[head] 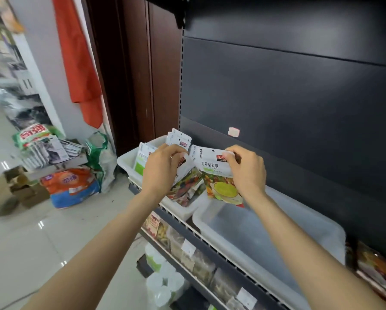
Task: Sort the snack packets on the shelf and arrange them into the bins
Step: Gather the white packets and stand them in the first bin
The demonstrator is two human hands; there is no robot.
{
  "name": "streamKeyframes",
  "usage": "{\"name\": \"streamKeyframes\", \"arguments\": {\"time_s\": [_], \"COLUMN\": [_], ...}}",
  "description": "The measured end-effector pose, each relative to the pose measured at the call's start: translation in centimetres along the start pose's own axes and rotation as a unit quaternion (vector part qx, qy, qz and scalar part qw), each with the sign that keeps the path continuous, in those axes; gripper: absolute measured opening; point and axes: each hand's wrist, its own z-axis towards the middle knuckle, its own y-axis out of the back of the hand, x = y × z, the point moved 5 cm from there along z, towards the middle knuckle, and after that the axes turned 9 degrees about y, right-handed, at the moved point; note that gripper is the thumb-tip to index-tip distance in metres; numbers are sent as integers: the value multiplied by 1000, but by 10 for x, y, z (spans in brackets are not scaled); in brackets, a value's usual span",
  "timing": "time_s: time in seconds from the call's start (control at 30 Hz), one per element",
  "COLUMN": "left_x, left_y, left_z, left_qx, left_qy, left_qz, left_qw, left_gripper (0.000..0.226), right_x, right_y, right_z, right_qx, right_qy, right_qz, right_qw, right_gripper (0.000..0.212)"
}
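The right hand pinches the top edge of a candy packet, holding it upright above the near-left corner of the clear bin. Just left of that bin, the left hand grips a second packet over the white bin, where more packets stand. Both bins sit on the dark shelf. Far left of the clear bin, an orange-and-blue bag lies on the floor.

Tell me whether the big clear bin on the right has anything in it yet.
Empty, as far as shows: the clear bin has a bare bottom. The right hand holds a snack packet above its near-left corner.
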Motion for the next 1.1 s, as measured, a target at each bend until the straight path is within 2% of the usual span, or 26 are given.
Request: {"name": "streamKeyframes", "arguments": {"time_s": [0.1, 0.23, 0.43, 0.5, 0.67, 0.77, 0.93, 1.0, 1.1], "left_x": [30, 63, 96, 100, 115, 126, 163, 170, 181], "left_y": [16, 28, 8, -1, -35, -46, -67, -72, -76], "left_z": [33, 71, 116, 125, 140, 145, 146, 149, 154], "left_qx": [23, 62, 181, 215, 343, 346, 371, 388, 372], "left_qy": [-10, -41, -98, -129, -172, -158, -86, -97, -160], "left_qz": [-9, -5, -9, -14, 42, 48, 31, 40, 103], "left_qw": [1000, 997, 979, 968, 923, 924, 924, 916, 909], "left_gripper": [20, 20, 17, 16, 17, 17, 16, 19, 29], "right_x": [19, 40, 40, 33, 14, 0, -17, -15, -13], "right_y": [-35, -75, -113, -125, -162, -184, -216, -223, -232], "right_z": [13, 25, 39, 45, 65, 66, 47, 44, 41], "right_qx": [-28, -25, -35, -34, 1, 8, 38, 42, 40], "right_qy": [-30, -53, -105, -123, -130, -161, -232, -238, -246], "right_qz": [-14, -74, -91, -68, 74, 128, 142, 127, 96], "right_qw": [999, 996, 990, 990, 989, 979, 962, 962, 964], "right_gripper": [19, 18, 17, 16, 12, 10, 15, 18, 18]}}
